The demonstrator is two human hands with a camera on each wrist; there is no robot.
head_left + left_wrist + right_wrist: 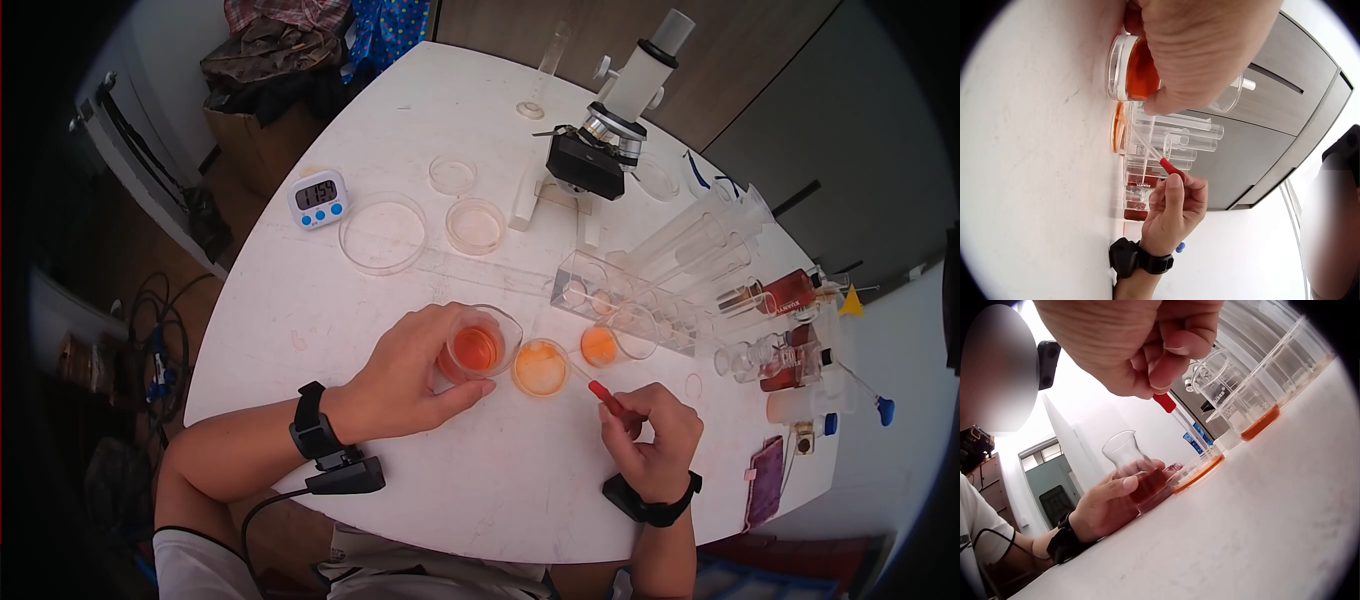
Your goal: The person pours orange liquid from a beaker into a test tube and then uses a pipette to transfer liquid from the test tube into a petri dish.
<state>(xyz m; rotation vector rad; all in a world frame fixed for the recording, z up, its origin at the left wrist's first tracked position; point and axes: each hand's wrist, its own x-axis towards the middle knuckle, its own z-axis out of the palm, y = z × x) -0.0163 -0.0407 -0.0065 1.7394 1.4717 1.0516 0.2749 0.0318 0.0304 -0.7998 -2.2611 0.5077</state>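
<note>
My left hand [395, 375] grips a glass flask [1125, 450] with a flared lip, standing on the table with orange-red liquid in its lower part. Just right of it lies a small petri dish [540, 370] holding a shallow layer of orange liquid. Between thumb and fingers, my right hand [655, 440] pinches the red bulb of a glass dropper [1164, 402]. The dropper slants down and left, its tip at the dish. Behind the dish stands a beaker [598, 346] with some orange liquid at its bottom.
A clear rack [590, 290] and large test tubes [690, 240] stand beyond the beaker, with brown bottles [790, 292] at the right. Farther back are a microscope [610, 130], a measuring cylinder [545, 75], several petri dishes [385, 268] and a timer [319, 200]. A purple cloth [765, 485] lies near the right edge.
</note>
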